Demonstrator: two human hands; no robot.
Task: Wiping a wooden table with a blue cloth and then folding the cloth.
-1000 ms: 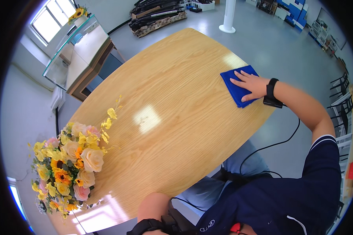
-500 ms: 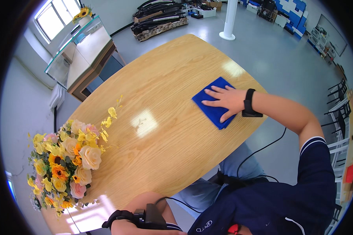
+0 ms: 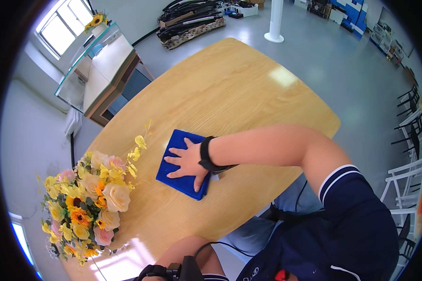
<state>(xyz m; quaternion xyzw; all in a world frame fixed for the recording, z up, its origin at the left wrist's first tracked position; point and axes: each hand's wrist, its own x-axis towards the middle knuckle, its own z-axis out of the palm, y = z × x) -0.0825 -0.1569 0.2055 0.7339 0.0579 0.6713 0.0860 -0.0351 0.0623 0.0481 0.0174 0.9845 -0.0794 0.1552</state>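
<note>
**Right hand [image 3: 190, 161] flat, left arm [image 3: 184, 247] folded low**

Right hand: left of frame centre, palm down, all five digits visible. Fingers [image 3: 175, 151] spread, directed toward frame left; thumb [image 3: 200, 182] apart, angled toward the bottom. Right forearm [image 3: 260, 145] nearly level across the middle of the frame. Right elbow [image 3: 310, 146] bent, right of centre; right upper arm [image 3: 330, 173] slopes to lower right. Left arm: bottom edge, slightly left of centre, bent, partly cut off.
</note>
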